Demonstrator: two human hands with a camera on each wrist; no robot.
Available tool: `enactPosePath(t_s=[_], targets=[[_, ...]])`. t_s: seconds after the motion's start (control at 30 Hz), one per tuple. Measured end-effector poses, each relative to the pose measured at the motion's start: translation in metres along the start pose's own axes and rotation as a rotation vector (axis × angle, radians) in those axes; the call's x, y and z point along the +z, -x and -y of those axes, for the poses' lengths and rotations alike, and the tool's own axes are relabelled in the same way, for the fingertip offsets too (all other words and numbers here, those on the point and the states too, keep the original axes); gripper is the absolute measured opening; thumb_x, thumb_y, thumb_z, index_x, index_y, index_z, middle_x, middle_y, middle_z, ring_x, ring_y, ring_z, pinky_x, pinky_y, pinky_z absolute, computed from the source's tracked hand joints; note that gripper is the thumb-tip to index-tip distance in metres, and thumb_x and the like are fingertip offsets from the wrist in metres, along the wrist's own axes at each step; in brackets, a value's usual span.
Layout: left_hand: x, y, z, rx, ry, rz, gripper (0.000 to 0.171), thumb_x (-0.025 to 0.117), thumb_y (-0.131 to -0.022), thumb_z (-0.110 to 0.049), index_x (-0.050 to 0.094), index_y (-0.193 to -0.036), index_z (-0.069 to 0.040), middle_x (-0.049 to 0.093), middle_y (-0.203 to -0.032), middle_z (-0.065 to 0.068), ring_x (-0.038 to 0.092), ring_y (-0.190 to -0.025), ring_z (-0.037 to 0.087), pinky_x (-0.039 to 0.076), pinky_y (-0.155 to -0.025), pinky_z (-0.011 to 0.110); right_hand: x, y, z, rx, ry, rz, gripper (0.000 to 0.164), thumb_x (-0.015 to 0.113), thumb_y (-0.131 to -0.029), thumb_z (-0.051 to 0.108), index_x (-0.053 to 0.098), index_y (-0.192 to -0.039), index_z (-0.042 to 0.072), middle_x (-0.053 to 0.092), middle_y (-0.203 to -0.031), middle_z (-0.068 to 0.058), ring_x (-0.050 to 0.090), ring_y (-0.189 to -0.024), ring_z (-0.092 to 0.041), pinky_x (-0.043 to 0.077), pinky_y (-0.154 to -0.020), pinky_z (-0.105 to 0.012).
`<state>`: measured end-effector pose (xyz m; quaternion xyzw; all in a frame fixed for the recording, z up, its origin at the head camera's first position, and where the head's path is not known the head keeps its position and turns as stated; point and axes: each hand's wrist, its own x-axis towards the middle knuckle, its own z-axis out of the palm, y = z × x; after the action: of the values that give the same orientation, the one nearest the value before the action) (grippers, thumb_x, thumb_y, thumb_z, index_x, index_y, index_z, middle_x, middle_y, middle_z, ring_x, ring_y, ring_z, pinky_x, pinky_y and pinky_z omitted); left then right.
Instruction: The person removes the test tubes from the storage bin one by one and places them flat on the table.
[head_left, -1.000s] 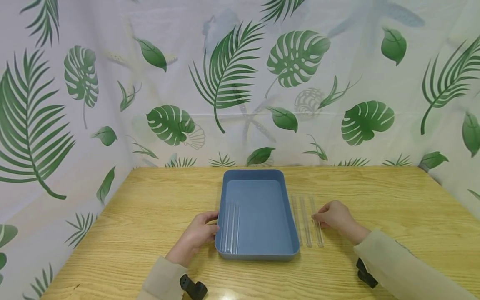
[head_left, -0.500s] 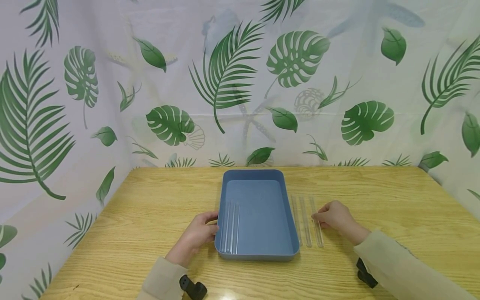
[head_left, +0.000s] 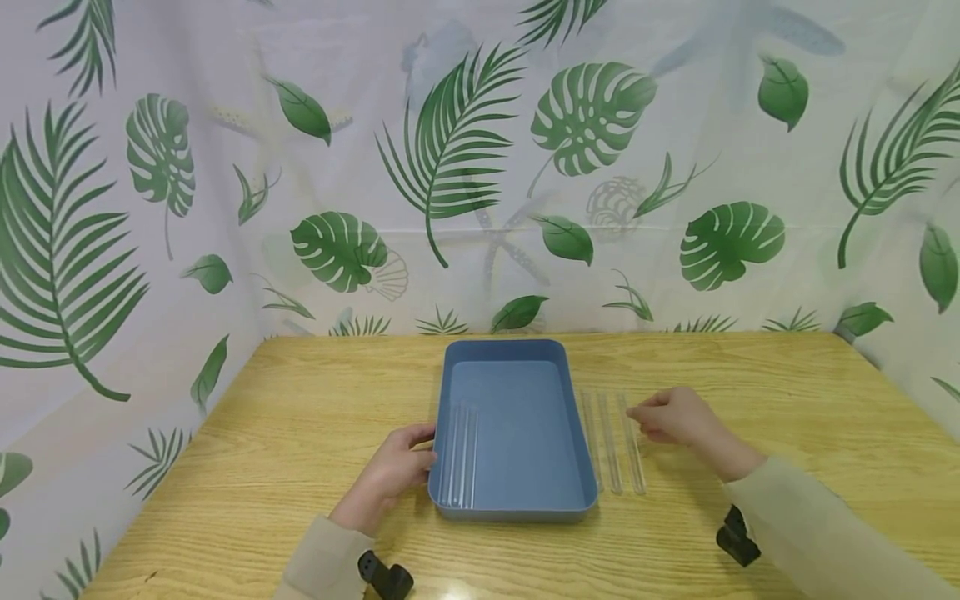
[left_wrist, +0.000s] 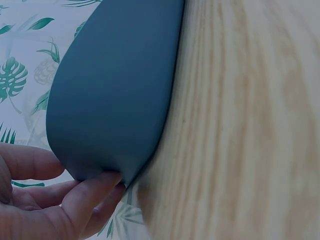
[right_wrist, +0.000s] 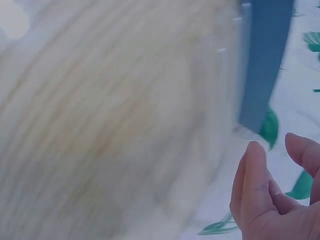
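A blue rectangular tray [head_left: 517,433] lies on the table, its long sides running away from me. My left hand [head_left: 396,468] grips the tray's left side wall; the left wrist view shows thumb and fingers at its edge. Inside, clear slender tubes [head_left: 459,458] lie side by side against the left wall. To the right of the tray, three more clear tubes [head_left: 611,446] lie roughly parallel on the table. My right hand [head_left: 678,417] is at the upper part of the rightmost tube [head_left: 633,454]. In the right wrist view, its thumb and fingers [right_wrist: 255,172] are apart with nothing between them.
The wooden table [head_left: 330,392] ends at the back against a white leaf-patterned cloth [head_left: 480,167], which also hangs along the left side. Black camera mounts [head_left: 386,575] sit at both wrists.
My right hand has moved slightly away from me along the rightmost tube, and its fingers have come off the lower spot. The tubes, the tray and my left hand stay in place.
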<state>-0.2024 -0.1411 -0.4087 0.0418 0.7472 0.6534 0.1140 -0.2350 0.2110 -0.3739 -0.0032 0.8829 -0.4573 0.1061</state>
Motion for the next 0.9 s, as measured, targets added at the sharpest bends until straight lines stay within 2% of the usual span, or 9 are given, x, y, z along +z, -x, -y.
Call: enactPosePath(t_s=[0.2, 0.37, 0.63, 0.9], targets=[[-0.001, -0.001, 0.0, 0.002, 0.003, 0.007, 0.046, 0.038, -0.083, 0.011, 0.031, -0.128, 0.016, 0.032, -0.13, 0.03, 0.05, -0.102, 0.031, 0.047, -0.08, 0.04, -0.004, 0.005, 0.012, -0.006, -0.114, 0.058, 0.051, 0.054, -0.087, 0.018, 0.04, -0.117, -0.021, 0.051, -0.112, -0.031, 0.058, -0.093, -0.029, 0.05, -0.075, -0.033], [-0.002, -0.001, 0.0, 0.003, 0.008, 0.013, 0.045, 0.038, -0.083, 0.011, 0.031, -0.128, 0.016, 0.033, -0.13, 0.03, 0.051, -0.101, 0.03, 0.047, -0.08, 0.039, -0.006, 0.007, 0.014, -0.009, -0.201, 0.103, 0.057, 0.052, -0.088, 0.021, 0.033, -0.122, -0.021, 0.045, -0.12, -0.031, 0.058, -0.093, -0.019, 0.048, -0.079, -0.031], [-0.002, -0.001, -0.001, -0.005, 0.009, 0.006, 0.046, 0.038, -0.083, 0.011, 0.03, -0.128, 0.016, 0.032, -0.13, 0.031, 0.051, -0.102, 0.031, 0.047, -0.08, 0.04, -0.007, 0.011, 0.012, -0.027, -0.338, 0.181, 0.055, 0.048, -0.091, 0.016, 0.027, -0.125, -0.022, 0.042, -0.123, -0.031, 0.059, -0.09, -0.012, 0.047, -0.08, -0.029], [-0.002, -0.001, -0.001, -0.013, -0.005, -0.003, 0.045, 0.039, -0.084, 0.011, 0.032, -0.128, 0.015, 0.034, -0.13, 0.029, 0.051, -0.101, 0.03, 0.047, -0.08, 0.039, -0.007, 0.011, 0.014, -0.031, -0.383, 0.205, 0.059, 0.051, -0.089, 0.016, 0.026, -0.126, -0.022, 0.042, -0.122, -0.031, 0.058, -0.093, -0.013, 0.045, -0.084, -0.032]])
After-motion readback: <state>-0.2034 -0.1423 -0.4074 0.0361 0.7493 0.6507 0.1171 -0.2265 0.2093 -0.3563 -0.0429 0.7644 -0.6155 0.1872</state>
